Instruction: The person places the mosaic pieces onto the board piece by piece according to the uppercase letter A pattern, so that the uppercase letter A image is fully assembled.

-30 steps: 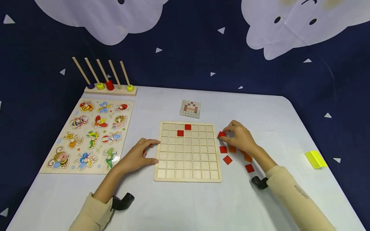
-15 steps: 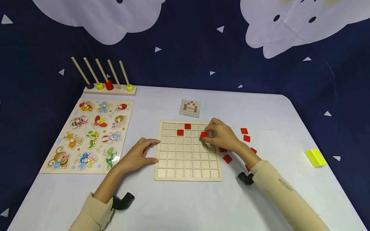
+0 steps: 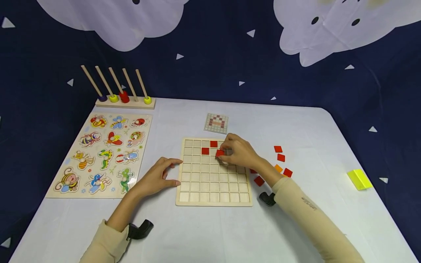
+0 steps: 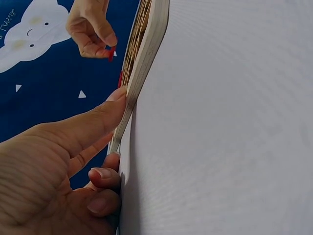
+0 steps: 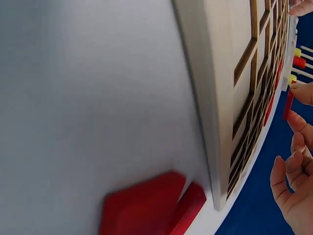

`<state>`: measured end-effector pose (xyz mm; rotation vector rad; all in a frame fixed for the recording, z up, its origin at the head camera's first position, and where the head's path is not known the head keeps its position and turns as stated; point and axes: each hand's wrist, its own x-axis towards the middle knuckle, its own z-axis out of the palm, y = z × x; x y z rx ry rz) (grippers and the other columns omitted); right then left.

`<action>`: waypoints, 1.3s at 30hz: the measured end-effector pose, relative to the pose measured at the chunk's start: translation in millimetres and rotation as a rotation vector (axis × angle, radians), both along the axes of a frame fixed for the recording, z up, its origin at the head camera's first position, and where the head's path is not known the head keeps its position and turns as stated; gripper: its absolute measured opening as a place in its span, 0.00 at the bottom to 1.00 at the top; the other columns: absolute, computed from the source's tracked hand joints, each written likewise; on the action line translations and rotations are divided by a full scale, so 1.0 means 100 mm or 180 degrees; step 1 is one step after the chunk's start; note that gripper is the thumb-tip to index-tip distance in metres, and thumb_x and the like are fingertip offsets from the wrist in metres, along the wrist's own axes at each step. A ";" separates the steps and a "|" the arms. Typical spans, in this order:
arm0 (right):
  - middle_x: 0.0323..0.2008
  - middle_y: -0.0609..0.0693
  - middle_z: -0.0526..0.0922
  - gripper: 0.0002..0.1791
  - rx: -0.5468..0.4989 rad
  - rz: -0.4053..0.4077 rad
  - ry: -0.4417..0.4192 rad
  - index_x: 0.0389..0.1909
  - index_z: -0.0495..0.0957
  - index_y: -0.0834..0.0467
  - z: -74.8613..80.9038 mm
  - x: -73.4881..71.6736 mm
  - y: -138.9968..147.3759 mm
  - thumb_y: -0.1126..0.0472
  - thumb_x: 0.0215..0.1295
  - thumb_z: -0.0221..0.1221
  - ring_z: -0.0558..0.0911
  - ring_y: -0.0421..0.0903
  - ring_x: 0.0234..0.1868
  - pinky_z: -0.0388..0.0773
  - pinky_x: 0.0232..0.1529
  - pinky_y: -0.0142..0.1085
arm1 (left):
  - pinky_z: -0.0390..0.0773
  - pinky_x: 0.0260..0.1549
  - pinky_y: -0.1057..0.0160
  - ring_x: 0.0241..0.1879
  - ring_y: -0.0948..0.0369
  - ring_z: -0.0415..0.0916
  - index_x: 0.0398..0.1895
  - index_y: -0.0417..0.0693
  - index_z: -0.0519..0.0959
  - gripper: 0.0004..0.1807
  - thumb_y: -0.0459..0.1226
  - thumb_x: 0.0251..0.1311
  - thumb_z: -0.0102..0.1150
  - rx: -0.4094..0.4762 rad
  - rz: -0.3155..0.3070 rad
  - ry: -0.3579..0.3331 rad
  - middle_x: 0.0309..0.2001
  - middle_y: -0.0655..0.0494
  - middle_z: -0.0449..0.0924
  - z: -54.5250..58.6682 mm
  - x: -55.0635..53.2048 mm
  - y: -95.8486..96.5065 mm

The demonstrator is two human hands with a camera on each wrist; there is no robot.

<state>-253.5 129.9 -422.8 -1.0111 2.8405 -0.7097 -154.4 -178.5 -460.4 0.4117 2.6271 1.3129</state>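
Pinching red square tile (image 3: 219,153) with right hand (image 3: 241,150) above upper half of wooden grid board (image 3: 213,177), hard to tell which cell | touching board's left edge with left hand (image 3: 157,176), thumb and forefinger apart | judged as placing, calling next for aligning, lowering flat

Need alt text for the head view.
A person's right hand pinches a red square tile over a wooden grid board with two red tiles in it, while the left hand touches the board's left edge. A small pattern card lies beyond the board; a bug puzzle and peg stacker sit left, loose red and orange tiles right.
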 end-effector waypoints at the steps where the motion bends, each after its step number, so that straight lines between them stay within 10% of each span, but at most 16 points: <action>1: 0.37 0.46 0.74 0.12 -0.0004 0.0013 -0.0005 0.37 0.87 0.57 0.00 0.00 -0.02 0.56 0.55 0.71 0.73 0.43 0.37 0.74 0.38 0.39 | 0.63 0.30 0.65 0.30 0.60 0.60 0.64 0.50 0.73 0.35 0.38 0.51 0.75 0.0001 -0.0001 -0.0005 0.46 0.48 0.69 0.00 0.00 0.00; 39: 0.37 0.47 0.75 0.13 0.0382 0.0354 0.0026 0.40 0.87 0.58 0.00 0.06 -0.68 0.53 0.60 0.69 0.71 0.42 0.38 0.74 0.37 0.33 | 0.64 0.30 0.66 0.30 0.61 0.60 0.64 0.48 0.74 0.35 0.37 0.51 0.75 0.0015 -0.0015 0.0035 0.46 0.48 0.69 0.00 0.00 0.00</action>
